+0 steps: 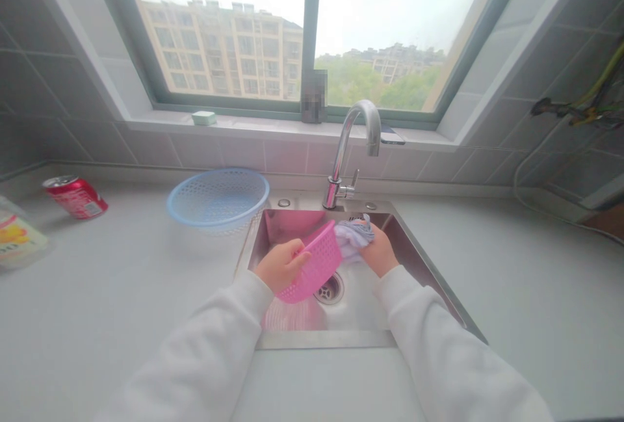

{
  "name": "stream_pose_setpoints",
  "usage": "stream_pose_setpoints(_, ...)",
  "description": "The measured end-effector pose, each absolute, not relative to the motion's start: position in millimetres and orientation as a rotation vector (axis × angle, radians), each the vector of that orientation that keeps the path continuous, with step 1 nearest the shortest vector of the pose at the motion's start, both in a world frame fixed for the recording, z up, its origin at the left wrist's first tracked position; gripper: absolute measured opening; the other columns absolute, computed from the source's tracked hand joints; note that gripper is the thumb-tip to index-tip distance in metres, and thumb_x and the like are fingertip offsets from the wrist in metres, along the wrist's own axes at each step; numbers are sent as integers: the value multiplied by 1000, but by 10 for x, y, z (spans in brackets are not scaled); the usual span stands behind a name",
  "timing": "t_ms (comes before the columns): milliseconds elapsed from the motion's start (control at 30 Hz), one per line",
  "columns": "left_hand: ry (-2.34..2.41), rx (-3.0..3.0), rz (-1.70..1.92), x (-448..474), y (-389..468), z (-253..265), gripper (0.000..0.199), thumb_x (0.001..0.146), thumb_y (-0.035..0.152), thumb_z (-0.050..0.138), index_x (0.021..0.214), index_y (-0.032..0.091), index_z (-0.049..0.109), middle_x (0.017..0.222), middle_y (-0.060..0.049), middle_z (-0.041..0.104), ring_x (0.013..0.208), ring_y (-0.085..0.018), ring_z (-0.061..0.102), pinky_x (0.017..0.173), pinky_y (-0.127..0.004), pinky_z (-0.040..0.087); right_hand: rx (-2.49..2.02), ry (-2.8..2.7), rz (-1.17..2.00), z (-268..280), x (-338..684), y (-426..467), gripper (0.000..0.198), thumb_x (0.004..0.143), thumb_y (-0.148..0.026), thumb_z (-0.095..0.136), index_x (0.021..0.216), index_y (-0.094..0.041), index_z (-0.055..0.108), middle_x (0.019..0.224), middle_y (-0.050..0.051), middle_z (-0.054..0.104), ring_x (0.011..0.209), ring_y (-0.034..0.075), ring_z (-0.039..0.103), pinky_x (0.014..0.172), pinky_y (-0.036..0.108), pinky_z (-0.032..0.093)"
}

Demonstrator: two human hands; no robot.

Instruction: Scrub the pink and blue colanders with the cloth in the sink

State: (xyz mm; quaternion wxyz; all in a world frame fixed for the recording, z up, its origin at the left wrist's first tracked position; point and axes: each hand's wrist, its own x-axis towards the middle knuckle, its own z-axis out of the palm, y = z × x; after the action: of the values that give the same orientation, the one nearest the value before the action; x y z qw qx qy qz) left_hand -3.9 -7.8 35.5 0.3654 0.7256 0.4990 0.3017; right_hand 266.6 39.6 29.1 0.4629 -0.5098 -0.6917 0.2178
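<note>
My left hand (283, 264) grips the near-left edge of a pink plastic basket (319, 266) full of small holes, which is held tilted over the sink (361, 308). A bunched white and grey striped cloth (351, 235) is in my right hand (380, 250), touching the basket's right edge. My right fingers are closed round the cloth and partly hidden by it. Below the basket, the round drain (329, 289) shows in the sink floor. The basket's inside faces away from me, so its contents are hidden.
A chrome faucet (341, 142) rises behind the sink. On the counter to the left are a light blue colander (219, 197), a red can (75, 197) and a clear package (19, 237). A phone (391, 136) and a pale green block (203, 118) lie on the windowsill.
</note>
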Motion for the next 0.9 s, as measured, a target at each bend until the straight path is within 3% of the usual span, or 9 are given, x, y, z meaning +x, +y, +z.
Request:
stream_pose_setpoints(167,1155,1760,807,-83,-81,265,36,94,53,48,80,21,54,64,3,56,58,-16,54,58,-28,37,-1336,-1657,508,238,2743,444,21,78,-39,68,87,-22,74,90,7,80,85,27,73,83,44,58)
stream_pose_setpoints(367,1012,1620,829,-82,-86,264,45,91,57,57,108,17,66,86,-4,68,70,-18,61,63,-29,47,-1358,-1668,508,234,2725,424,22,78,-39,67,87,-21,74,91,8,80,85,27,71,80,41,56)
stream_pose_setpoints(533,929,1472,892,-64,-63,237,40,85,50,67,107,16,65,96,-7,72,84,-21,66,75,-31,51,-1308,-1649,484,299,2718,382,22,77,-39,68,90,-21,73,93,7,79,87,28,72,82,42,57)
stream_pose_setpoints(700,1258,1609,877,-13,-44,212,24,95,39,48,101,19,60,74,-1,66,63,-17,59,60,-28,44,-1176,-1764,449,375,2614,281,17,80,-36,69,90,-23,73,95,7,79,90,27,74,87,42,59)
stream_pose_setpoints(900,1355,1874,818,-12,-50,294,37,97,46,44,88,19,68,78,-4,72,72,-21,64,67,-31,42,-938,-1988,516,413,2415,150,16,89,-39,70,84,-24,73,93,7,78,89,24,74,88,38,61)
